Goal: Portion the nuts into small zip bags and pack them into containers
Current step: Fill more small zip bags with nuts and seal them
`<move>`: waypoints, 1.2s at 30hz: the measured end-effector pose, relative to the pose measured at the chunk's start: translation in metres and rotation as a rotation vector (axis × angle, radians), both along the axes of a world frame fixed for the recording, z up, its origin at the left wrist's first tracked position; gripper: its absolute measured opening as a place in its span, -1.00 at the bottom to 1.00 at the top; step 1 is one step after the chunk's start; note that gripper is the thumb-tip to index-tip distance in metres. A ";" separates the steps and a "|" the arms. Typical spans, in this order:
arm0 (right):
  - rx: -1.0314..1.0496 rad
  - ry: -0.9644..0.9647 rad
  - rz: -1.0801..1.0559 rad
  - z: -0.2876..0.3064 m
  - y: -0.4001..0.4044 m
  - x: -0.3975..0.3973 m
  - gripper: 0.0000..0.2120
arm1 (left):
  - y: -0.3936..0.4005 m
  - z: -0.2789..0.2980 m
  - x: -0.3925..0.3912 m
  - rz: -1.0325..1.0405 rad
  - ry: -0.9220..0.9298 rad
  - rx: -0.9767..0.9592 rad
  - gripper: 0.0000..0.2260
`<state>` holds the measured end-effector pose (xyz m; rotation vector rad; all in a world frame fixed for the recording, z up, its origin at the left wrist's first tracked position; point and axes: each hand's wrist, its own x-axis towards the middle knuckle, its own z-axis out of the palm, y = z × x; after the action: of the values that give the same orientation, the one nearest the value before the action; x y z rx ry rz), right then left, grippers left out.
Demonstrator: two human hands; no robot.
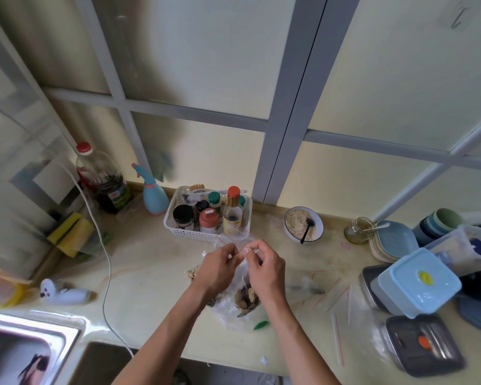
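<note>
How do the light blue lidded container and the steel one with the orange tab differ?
The light blue container is plastic with a yellow mark on its lid; the steel container is grey metal with an orange tab. The blue one sits tilted on top of another steel tray; the steel one lies flat on the counter, nearer the edge. Both are lidded, rectangular and to the right of the hands.

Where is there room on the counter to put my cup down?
Bare counter lies between the white cord and the hands, in front of the white basket. The right end is crowded: light blue container, metal trays, empty zip bags.
</note>
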<state>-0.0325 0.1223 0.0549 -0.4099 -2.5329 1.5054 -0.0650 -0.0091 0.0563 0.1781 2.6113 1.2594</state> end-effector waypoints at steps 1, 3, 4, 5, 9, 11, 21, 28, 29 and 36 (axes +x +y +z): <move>0.001 -0.005 -0.012 -0.001 -0.002 0.000 -0.83 | -0.001 0.000 -0.001 -0.002 -0.005 -0.001 -0.72; 0.024 -0.010 -0.039 -0.003 -0.006 0.000 -0.84 | -0.001 -0.001 -0.001 0.004 -0.003 -0.001 -0.72; 0.040 -0.009 -0.047 -0.004 -0.008 -0.001 -0.85 | -0.001 -0.001 -0.002 0.010 0.005 0.004 -0.72; 0.049 -0.007 -0.045 -0.003 -0.009 -0.001 -0.86 | -0.002 -0.002 -0.002 0.015 0.015 0.003 -0.72; 0.031 -0.016 0.028 -0.002 -0.007 -0.003 -0.88 | -0.012 -0.005 -0.004 0.027 0.028 -0.017 -0.75; 0.025 -0.024 0.012 -0.002 -0.007 -0.003 -0.87 | -0.018 -0.004 0.001 0.101 -0.029 0.108 -0.73; -0.268 -0.494 -0.260 -0.075 -0.032 0.007 -0.82 | -0.057 -0.041 0.010 0.166 -0.656 0.368 -0.83; -0.523 -0.792 -0.124 -0.105 -0.067 0.043 -0.89 | -0.098 -0.096 0.034 0.268 -0.584 0.092 -0.67; -0.529 -0.771 -0.131 -0.107 -0.069 0.042 -0.91 | -0.102 -0.098 0.036 0.298 -0.517 0.104 -0.68; -0.470 -0.533 -0.350 -0.111 -0.086 0.025 -0.89 | -0.120 -0.097 0.029 0.421 -0.420 0.402 -0.77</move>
<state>-0.0071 0.0368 -0.0559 -1.4044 -2.2176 2.0321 -0.0360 -0.1286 -0.0404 -0.5388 2.0744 1.7272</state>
